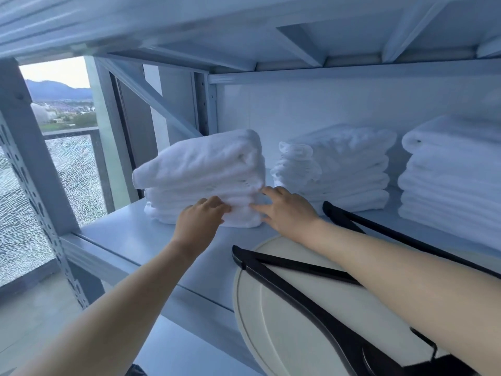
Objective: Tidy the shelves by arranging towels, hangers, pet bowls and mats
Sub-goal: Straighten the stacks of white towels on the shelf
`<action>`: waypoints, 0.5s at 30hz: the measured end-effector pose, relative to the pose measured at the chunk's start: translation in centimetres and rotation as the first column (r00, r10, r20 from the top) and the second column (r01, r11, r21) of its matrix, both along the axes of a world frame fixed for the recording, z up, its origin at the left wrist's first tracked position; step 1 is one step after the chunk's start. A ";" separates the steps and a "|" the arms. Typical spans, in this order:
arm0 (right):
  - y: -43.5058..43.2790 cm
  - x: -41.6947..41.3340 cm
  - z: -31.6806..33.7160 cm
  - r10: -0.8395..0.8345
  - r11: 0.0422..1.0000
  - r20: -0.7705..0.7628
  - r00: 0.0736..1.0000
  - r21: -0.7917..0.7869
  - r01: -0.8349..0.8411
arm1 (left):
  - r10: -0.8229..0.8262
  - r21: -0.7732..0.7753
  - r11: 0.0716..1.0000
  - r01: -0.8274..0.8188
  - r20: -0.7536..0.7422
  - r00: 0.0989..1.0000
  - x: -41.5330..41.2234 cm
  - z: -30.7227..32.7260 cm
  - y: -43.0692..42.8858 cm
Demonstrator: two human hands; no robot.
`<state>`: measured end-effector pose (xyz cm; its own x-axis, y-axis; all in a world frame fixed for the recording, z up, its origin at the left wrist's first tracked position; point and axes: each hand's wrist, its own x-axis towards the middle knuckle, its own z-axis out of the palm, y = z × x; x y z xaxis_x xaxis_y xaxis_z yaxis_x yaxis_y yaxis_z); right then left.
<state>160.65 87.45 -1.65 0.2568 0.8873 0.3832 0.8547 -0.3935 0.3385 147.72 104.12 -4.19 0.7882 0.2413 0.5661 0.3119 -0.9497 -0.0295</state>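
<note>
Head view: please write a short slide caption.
Both hands, left and right, straighten the leftmost towel stack on the shelf.

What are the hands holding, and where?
Both hands are on the left towel stack. The left hand pinches its front edge low down; the right hand only touches its front right corner with spread fingers.

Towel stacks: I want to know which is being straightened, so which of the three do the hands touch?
The leftmost towel stack, nearest the window; both the left hand and right hand press its front. The other two stand untouched.
</note>
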 end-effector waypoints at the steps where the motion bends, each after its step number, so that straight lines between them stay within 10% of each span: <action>1: 0.0 0.0 0.1 0.003 1.000 -0.028 1.000 0.006 -0.003 | -0.007 0.020 1.000 0.007 0.002 1.000 -0.3 0.0 0.5; 15: 1.4 -0.5 -0.7 0.082 0.996 -0.194 0.978 0.046 -0.074 | -0.057 0.155 0.987 0.047 0.061 0.996 -1.3 0.0 1.9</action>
<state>160.15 88.90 -2.32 0.2603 0.8932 0.3666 0.9315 -0.3323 0.1482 146.38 106.00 -4.19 0.7575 0.1074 0.6439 0.2681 -0.9505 -0.1569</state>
